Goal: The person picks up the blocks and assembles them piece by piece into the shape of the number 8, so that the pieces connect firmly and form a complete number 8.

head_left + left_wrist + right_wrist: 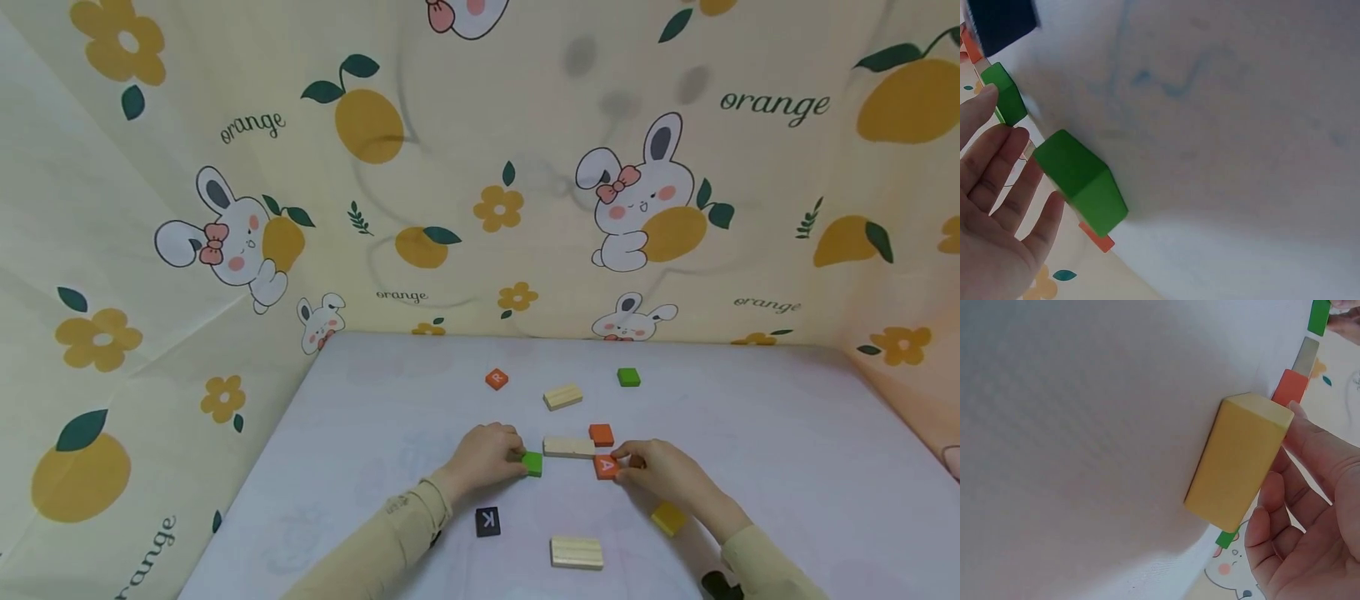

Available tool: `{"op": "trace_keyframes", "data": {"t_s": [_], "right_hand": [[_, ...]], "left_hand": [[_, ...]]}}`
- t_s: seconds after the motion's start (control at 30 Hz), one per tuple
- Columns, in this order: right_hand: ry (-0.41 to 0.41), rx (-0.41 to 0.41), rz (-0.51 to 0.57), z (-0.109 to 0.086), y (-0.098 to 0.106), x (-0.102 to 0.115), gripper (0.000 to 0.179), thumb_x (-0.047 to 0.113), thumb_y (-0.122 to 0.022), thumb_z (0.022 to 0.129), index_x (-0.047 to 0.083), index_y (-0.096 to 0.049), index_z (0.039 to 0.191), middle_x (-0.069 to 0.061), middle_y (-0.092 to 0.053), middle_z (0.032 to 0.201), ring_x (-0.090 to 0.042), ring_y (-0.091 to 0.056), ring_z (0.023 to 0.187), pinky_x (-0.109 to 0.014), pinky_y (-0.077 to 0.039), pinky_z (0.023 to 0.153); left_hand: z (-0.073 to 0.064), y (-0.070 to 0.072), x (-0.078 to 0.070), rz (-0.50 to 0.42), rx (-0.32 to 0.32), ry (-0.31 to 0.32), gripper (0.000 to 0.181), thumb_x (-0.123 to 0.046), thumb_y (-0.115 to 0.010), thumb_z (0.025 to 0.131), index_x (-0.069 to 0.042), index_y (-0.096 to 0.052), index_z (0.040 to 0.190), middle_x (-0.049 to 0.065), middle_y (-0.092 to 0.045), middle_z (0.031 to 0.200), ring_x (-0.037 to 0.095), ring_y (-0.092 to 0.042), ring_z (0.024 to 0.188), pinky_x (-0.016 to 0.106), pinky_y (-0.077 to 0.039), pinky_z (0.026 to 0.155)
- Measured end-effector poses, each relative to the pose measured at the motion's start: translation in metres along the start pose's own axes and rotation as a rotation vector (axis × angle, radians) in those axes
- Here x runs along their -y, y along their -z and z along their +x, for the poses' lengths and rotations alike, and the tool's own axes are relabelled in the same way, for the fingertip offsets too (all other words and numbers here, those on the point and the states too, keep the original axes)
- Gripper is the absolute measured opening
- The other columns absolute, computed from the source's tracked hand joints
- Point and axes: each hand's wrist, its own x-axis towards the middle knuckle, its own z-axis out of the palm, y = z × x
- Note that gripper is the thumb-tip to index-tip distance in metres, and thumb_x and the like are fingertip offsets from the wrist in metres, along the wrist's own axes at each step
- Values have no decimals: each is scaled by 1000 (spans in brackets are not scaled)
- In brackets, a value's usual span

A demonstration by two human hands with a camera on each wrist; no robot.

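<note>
My left hand (486, 454) pinches a green block (532, 464) by its left side, thumb and fingers at its edge. In the left wrist view, the thumb lies against that block (1007, 97), while a second green block (1082, 181) stands closer to the camera, beside the other fingers. With thumb and forefinger my right hand (660, 471) pinches an orange block marked A (604, 468). Just behind it lies another orange block (602, 435). Between the hands is a long pale wooden block (568, 448). A yellow block (1238, 462) sits below the right hand.
Farther back on the white table (375, 400) are an orange R block (497, 379), a wooden block (562, 397) and a green block (628, 377). Nearer lie a black K block (487, 522) and another wooden block (576, 552). A printed cloth (465, 92) hangs behind.
</note>
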Motion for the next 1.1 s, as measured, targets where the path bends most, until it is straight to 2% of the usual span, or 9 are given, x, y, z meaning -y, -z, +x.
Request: {"op": "trace_keyframes", "data": {"t_s": [0.5,0.83,1.0,1.1], "right_hand": [[-5,-12,5,-2,1,2,27,24,-68,73,19,-64,99,4,-51,68,-11,-42,63,-23,-34,55],[1,-16,9,-2,0,0,27,23,-68,73,19,-64,99,4,-51,67,-10,-42,62,-23,-34,54],[2,-19,10,-2,-1,-1,27,24,-68,73,19,-64,99,5,-50,66,-10,-42,61,-22,-33,53],[0,-17,14,-1,-1,-1,27,24,-68,72,20,-64,99,5,-50,66,-10,-42,61,-22,-33,53]], "left_hand": [[3,-2,-5,35,-16,6,24,-42,-65,72,-22,-67,85,-12,-60,77,0,-47,64,16,-36,57],[4,0,-3,36,11,20,32,-46,-63,73,-21,-66,92,-10,-61,83,2,-47,66,18,-38,59],[6,5,5,36,-27,19,31,-45,-63,74,-20,-66,92,-9,-63,84,3,-54,70,18,-41,59],[12,9,16,1,-43,75,28,-41,-63,76,-19,-66,93,-7,-65,86,6,-58,75,20,-44,62]]}}
